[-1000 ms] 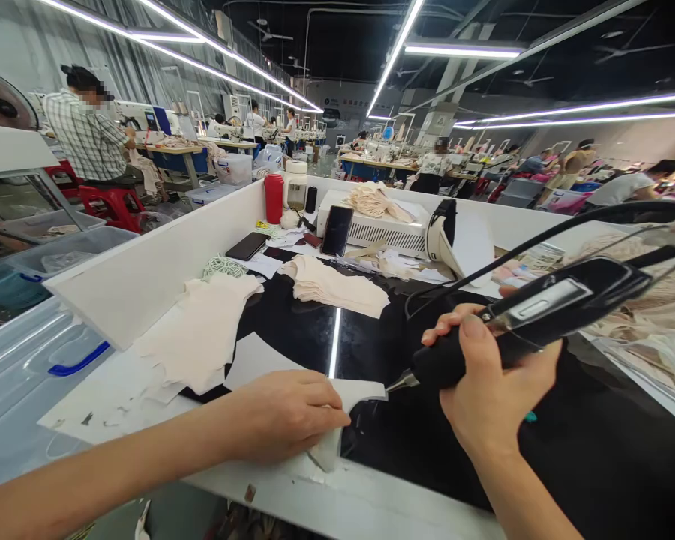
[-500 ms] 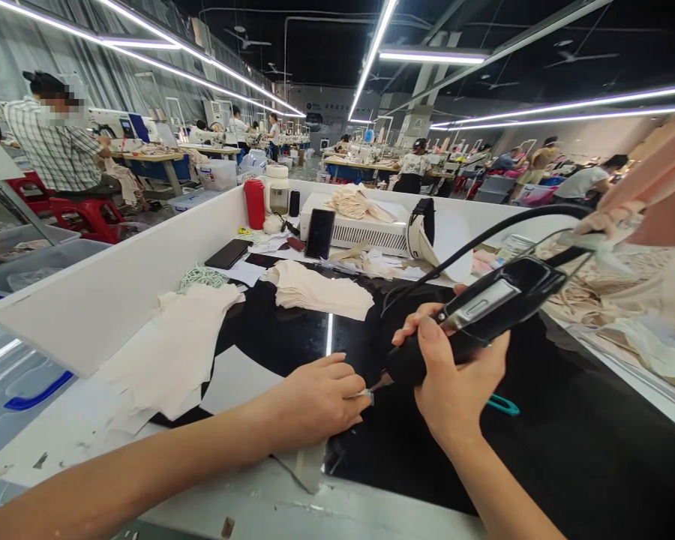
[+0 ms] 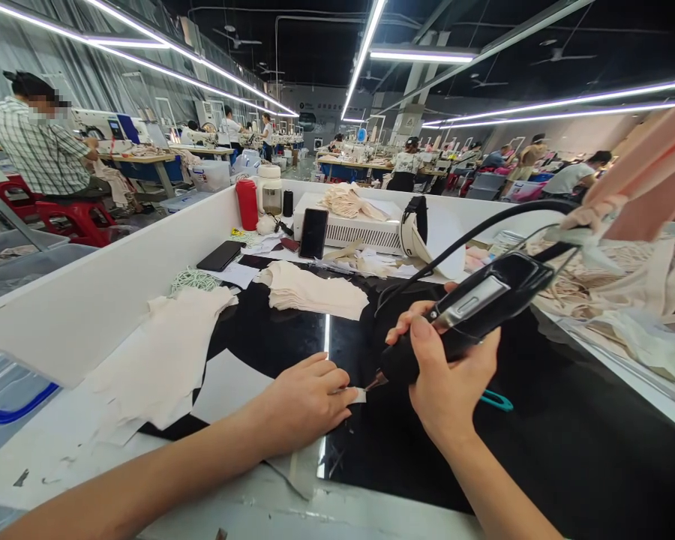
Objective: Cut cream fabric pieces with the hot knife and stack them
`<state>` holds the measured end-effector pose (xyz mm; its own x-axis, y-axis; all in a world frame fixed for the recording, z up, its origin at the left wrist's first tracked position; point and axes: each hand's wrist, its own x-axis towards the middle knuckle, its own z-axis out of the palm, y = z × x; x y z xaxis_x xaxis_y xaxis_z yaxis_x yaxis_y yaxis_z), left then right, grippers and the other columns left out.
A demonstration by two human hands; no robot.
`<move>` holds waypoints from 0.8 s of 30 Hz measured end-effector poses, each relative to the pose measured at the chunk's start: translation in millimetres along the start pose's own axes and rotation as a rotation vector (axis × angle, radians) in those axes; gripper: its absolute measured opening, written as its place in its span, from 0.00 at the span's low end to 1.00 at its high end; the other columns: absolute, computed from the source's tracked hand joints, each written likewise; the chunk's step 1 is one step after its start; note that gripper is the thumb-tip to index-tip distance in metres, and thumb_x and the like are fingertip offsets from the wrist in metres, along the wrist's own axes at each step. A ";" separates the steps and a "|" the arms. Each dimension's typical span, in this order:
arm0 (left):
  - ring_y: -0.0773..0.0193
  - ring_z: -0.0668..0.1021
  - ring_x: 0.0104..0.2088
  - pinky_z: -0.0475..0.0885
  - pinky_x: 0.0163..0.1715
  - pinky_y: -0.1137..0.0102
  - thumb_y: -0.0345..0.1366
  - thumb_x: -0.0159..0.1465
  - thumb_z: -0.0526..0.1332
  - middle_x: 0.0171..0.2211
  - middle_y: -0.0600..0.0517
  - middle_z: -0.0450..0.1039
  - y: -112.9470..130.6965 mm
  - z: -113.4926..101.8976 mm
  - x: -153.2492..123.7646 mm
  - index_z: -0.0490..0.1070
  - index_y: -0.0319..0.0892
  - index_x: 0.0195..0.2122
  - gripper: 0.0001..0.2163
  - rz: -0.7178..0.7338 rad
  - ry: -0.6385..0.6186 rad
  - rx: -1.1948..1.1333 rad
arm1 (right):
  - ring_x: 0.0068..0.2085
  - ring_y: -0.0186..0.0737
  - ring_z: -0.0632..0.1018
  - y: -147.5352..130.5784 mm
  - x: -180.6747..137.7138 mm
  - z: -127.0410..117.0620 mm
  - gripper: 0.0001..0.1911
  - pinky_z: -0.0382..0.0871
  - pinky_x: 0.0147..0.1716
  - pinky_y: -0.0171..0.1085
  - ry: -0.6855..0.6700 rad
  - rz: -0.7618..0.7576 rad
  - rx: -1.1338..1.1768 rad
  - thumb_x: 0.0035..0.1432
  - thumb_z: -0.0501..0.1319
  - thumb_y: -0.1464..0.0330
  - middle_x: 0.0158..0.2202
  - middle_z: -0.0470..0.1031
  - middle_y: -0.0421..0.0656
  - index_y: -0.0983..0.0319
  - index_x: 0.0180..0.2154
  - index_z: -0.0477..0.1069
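My right hand (image 3: 453,375) is wrapped round a black corded handheld tool (image 3: 466,300) with a silver plate on its side. The tool tilts down to the left, and its narrow metal tip (image 3: 376,381) points at a small pale strip (image 3: 360,394). My left hand (image 3: 309,397) rests low over the black work surface (image 3: 405,457), its closed fingertips on that strip. Whether tip and strip touch I cannot tell. White paper (image 3: 230,386) lies partly beneath my left forearm. Beyond my hands sits a stack of cream fabric pieces (image 3: 315,291).
More cream fabric (image 3: 169,337) lies at left. A teal clip-like object (image 3: 496,401) is right of my wrist. Two phones, a red bottle (image 3: 247,204) and a white vented box (image 3: 365,236) stand at the back. The tool's cable (image 3: 472,232) arches right. Co-workers sit beyond the white partition (image 3: 118,300).
The whole view has shifted slightly left. The pale strip shows more plainly at my left fingertips, with the tool tip still beside it. Both hands keep their hold.
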<state>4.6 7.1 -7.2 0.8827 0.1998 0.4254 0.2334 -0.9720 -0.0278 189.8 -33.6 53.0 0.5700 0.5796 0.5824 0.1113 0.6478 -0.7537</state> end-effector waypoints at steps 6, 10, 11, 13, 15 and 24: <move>0.57 0.78 0.44 0.75 0.55 0.60 0.35 0.73 0.67 0.43 0.50 0.76 1.0 0.1 0.4 0.75 0.41 0.53 0.10 -0.006 -0.016 -0.002 | 0.28 0.33 0.78 0.4 -0.1 -0.8 0.21 0.79 0.30 0.37 0.003 0.011 -0.020 0.60 0.75 0.63 0.35 0.77 0.32 0.54 0.49 0.67; 0.57 0.78 0.44 0.76 0.53 0.60 0.35 0.73 0.67 0.43 0.50 0.76 1.9 0.2 0.8 0.75 0.40 0.53 0.10 0.002 -0.009 0.002 | 0.28 0.33 0.78 -0.3 2.7 -0.3 0.20 0.79 0.29 0.37 0.027 0.000 0.001 0.60 0.75 0.63 0.35 0.77 0.32 0.54 0.46 0.67; 0.57 0.78 0.44 0.76 0.53 0.60 0.35 0.73 0.67 0.43 0.50 0.76 1.9 0.2 0.8 0.75 0.40 0.53 0.10 0.002 -0.006 0.002 | 0.28 0.33 0.78 -0.7 3.2 -0.1 0.20 0.79 0.29 0.37 0.033 -0.006 0.009 0.60 0.75 0.63 0.35 0.77 0.33 0.55 0.46 0.66; 0.57 0.78 0.44 0.75 0.53 0.61 0.35 0.73 0.67 0.43 0.50 0.76 1.7 0.1 0.7 0.75 0.40 0.53 0.10 0.005 0.000 0.000 | 0.28 0.32 0.78 -1.3 3.3 0.4 0.20 0.78 0.29 0.37 0.034 -0.006 0.024 0.60 0.75 0.63 0.35 0.77 0.33 0.55 0.45 0.67; 0.57 0.78 0.44 0.75 0.52 0.61 0.35 0.73 0.67 0.43 0.50 0.76 1.2 0.1 0.6 0.75 0.40 0.53 0.10 0.009 0.003 0.002 | 0.28 0.32 0.78 -1.4 2.2 0.7 0.21 0.79 0.29 0.37 0.020 0.010 0.030 0.60 0.75 0.63 0.35 0.77 0.33 0.54 0.48 0.67; 0.56 0.77 0.45 0.75 0.53 0.60 0.35 0.73 0.66 0.43 0.49 0.74 1.4 0.6 0.7 0.75 0.39 0.53 0.10 0.007 -0.044 0.002 | 0.29 0.32 0.79 2.6 1.7 -0.6 0.19 0.79 0.30 0.37 0.017 0.005 0.005 0.60 0.75 0.64 0.36 0.78 0.32 0.54 0.45 0.67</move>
<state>5.8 6.0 -7.5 0.9016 0.1981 0.3846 0.2279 -0.9731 -0.0330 191.5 -31.2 51.9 0.5841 0.5742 0.5737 0.1044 0.6478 -0.7547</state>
